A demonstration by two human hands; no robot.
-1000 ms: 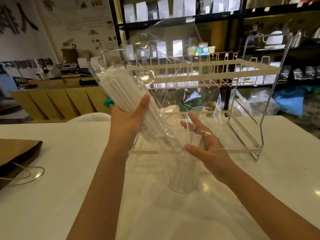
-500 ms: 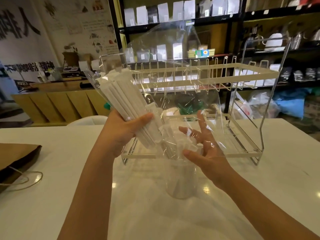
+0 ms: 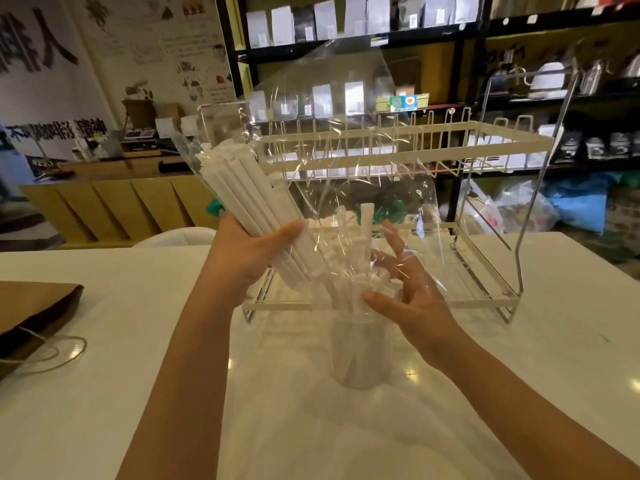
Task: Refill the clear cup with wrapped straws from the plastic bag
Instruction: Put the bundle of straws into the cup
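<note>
A clear cup (image 3: 360, 355) stands on the white table in front of me, with several white wrapped straws (image 3: 365, 233) poking up out of it. My left hand (image 3: 247, 258) grips a tilted bundle of wrapped straws (image 3: 242, 188) through the clear plastic bag (image 3: 346, 109), whose lower end hangs over the cup's mouth. My right hand (image 3: 410, 299) is beside the cup's rim with fingers spread, touching the loose bag film and the straw tips; I cannot tell whether it grips them.
A two-tier wire and acrylic rack (image 3: 485, 161) stands right behind the cup. A brown paper bag (image 3: 31, 313) with a string handle lies at the table's left edge. Shelves with pouches and kettles fill the background.
My left hand has tipped the bundle lower toward the cup. Straws have slid out of the bag into the cup. My right hand has moved closer to the rim.
</note>
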